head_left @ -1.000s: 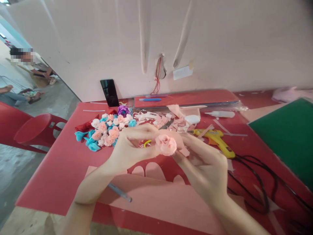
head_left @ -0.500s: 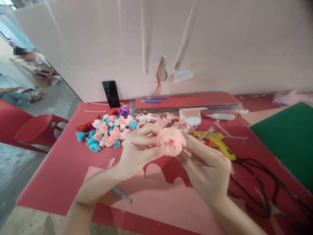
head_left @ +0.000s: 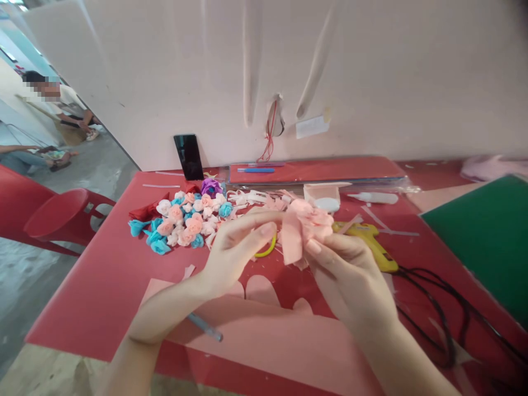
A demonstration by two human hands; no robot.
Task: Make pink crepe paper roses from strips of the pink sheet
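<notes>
A pale pink paper rose (head_left: 315, 220) is held above the table, turned on its side, with a loose petal strip (head_left: 292, 239) hanging at its left. My right hand (head_left: 350, 275) pinches the base of the rose between thumb and fingers. My left hand (head_left: 235, 247) is closed at the rose's left edge; its index finger reaches behind the petal and its thumb lies just beside it. Other left fingertips are hidden. Below lie pink paper sheet (head_left: 264, 341), rounded cut petals (head_left: 262, 290) and a pen (head_left: 205, 327).
Several small paper flowers (head_left: 185, 220) are heaped at left, near a leaning phone (head_left: 188, 157). A yellow glue gun (head_left: 377, 247) with black cable (head_left: 441, 297) lies at right, beside a green board (head_left: 487, 236). Yellow scissor handles (head_left: 268, 250) show under my hands. A red stool (head_left: 61, 214) stands left.
The rose has tipped from facing me onto its side and moved slightly right, showing the hanging petal strip. My left thumb has come off its front.
</notes>
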